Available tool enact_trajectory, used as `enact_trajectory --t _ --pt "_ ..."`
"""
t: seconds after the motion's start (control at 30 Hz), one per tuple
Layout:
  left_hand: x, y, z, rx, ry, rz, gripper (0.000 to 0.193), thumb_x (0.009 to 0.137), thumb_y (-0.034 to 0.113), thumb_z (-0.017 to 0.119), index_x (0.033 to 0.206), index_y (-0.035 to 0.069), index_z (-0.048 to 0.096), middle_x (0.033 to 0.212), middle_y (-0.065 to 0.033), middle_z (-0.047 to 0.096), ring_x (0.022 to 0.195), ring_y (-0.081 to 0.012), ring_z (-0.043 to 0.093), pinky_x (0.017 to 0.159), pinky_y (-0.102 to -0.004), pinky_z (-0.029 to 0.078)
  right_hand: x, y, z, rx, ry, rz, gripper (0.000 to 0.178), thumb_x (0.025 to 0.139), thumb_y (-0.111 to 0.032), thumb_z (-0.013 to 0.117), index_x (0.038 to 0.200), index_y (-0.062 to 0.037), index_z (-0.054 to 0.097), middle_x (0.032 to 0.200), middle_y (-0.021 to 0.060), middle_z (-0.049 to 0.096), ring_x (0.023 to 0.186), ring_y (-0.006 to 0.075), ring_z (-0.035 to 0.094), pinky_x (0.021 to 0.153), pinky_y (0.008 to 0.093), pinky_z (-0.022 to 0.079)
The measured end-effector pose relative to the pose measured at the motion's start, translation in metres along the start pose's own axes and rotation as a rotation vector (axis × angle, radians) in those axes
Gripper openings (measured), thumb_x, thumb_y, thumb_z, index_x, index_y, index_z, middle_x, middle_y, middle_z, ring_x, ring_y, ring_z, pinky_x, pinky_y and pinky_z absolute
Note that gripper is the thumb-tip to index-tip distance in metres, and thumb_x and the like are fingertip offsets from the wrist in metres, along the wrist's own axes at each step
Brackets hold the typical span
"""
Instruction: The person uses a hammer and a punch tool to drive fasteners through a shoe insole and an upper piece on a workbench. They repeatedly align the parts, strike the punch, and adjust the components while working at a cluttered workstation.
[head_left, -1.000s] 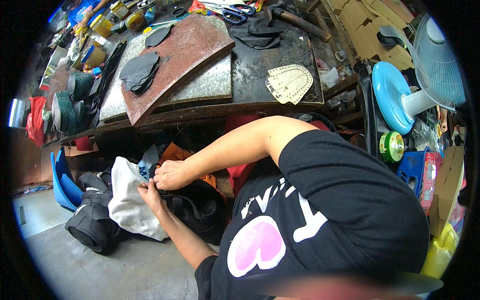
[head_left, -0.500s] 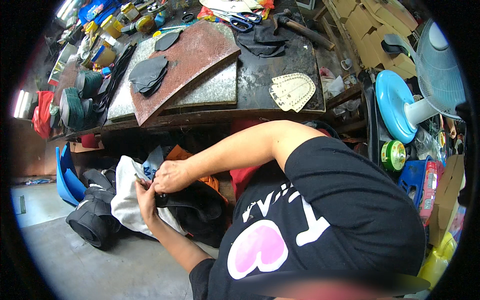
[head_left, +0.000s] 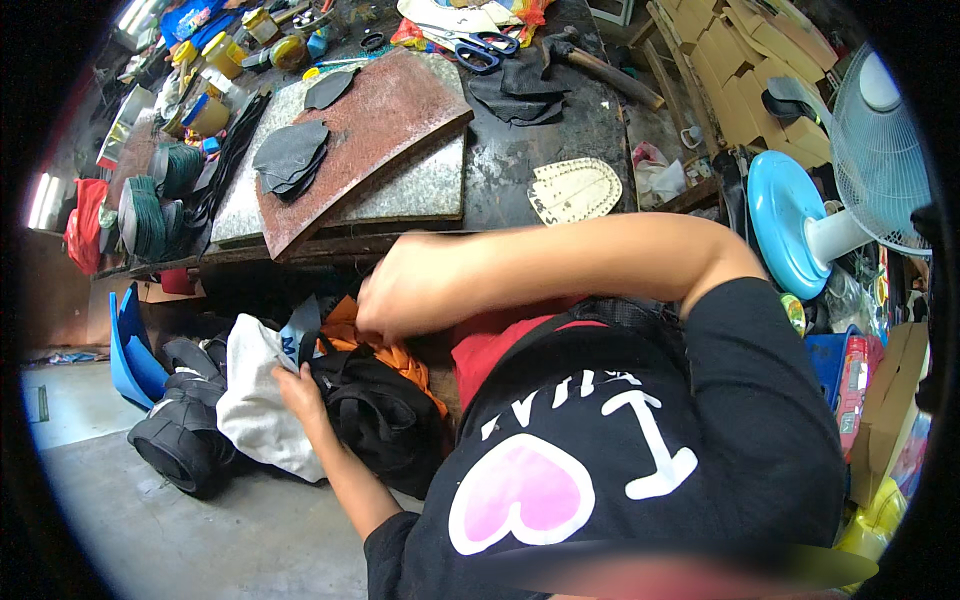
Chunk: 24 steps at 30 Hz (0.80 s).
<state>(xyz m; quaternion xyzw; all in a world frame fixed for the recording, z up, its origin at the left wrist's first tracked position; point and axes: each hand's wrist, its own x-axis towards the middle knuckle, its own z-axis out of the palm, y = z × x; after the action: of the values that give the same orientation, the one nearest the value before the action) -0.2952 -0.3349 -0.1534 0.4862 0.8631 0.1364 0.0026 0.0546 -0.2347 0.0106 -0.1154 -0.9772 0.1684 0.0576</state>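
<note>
Fingers of the left hand (head_left: 303,398) are bent, their tips against a white cloth (head_left: 252,405), right beside a black bag (head_left: 385,415); whether they pinch the cloth or only press on it, I cannot tell. The white cloth spreads mostly to the left of these fingers and below them, while the black bag slumps to their right. The right hand (head_left: 405,290) hangs apart from the left, farther out and to the right. It is blurred and its fingers look curled; whether they hold anything, I cannot tell.

Just below the right fingers lies an orange cloth (head_left: 403,370), and to their right and lower is something red (head_left: 490,350). Left of the left fingers, past the white cloth, a black padded thing (head_left: 175,445) rests on the floor (head_left: 270,545), with a blue folded sheet (head_left: 135,355) beyond it.

The table (head_left: 495,185) stands beyond both sets of fingers. On it, out past the right fingers, a reddish board (head_left: 375,120) carries a stack of grey pieces (head_left: 285,155). Farther right of those fingers are a cream pattern piece (head_left: 575,190) and a hammer (head_left: 610,78); well to their right stands a blue and white fan (head_left: 790,210).
</note>
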Motion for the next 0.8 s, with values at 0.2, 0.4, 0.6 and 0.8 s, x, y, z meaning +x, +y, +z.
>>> enact_trajectory --t 0.2,0.4,0.6,0.8 --pt "-0.011 0.151 -0.096 -0.546 0.465 0.449 0.028 0.089 0.019 0.073 0.101 0.001 0.056 0.084 -0.0113 0.064 0.074 -0.0246 0.063 0.069 -0.0360 0.050 -0.158 0.124 -0.071 -0.603 0.562 0.806 0.037 0.084 -0.030 0.071 0.117 -0.0126 0.066 0.114 0.0107 0.065 0.111 0.0298 0.058 0.098 0.0399 0.047" --pt "-0.045 0.353 -0.089 -0.752 0.101 1.011 0.029 0.081 0.009 0.074 0.103 0.002 0.057 0.095 -0.0158 0.063 0.089 -0.0354 0.063 0.076 -0.0414 0.051 -0.199 0.153 -0.051 -0.286 0.767 0.716 0.018 0.087 -0.020 0.068 0.101 -0.0095 0.073 0.097 0.0063 0.068 0.099 0.0246 0.064 0.085 0.0346 0.051" --pt "-0.042 0.412 -0.060 -0.781 0.039 1.019 0.031 0.080 0.004 0.071 0.099 0.001 0.047 0.085 -0.0184 0.058 0.082 -0.0392 0.059 0.071 -0.0457 0.049 -0.222 0.106 -0.041 -0.290 0.709 0.453 0.019 0.084 -0.010 0.070 0.102 -0.0093 0.072 0.099 0.0074 0.069 0.095 0.0267 0.064 0.085 0.0367 0.052" --pt "-0.041 0.417 -0.045 -0.771 0.077 1.175 0.036 0.075 0.006 0.074 0.098 0.001 0.048 0.085 -0.0162 0.059 0.085 -0.0369 0.058 0.072 -0.0452 0.049 -0.231 0.054 -0.040 -0.227 0.671 0.764 0.038 0.085 -0.038 0.069 0.105 -0.0060 0.068 0.103 0.0085 0.063 0.100 0.0283 0.059 0.086 0.0391 0.050"
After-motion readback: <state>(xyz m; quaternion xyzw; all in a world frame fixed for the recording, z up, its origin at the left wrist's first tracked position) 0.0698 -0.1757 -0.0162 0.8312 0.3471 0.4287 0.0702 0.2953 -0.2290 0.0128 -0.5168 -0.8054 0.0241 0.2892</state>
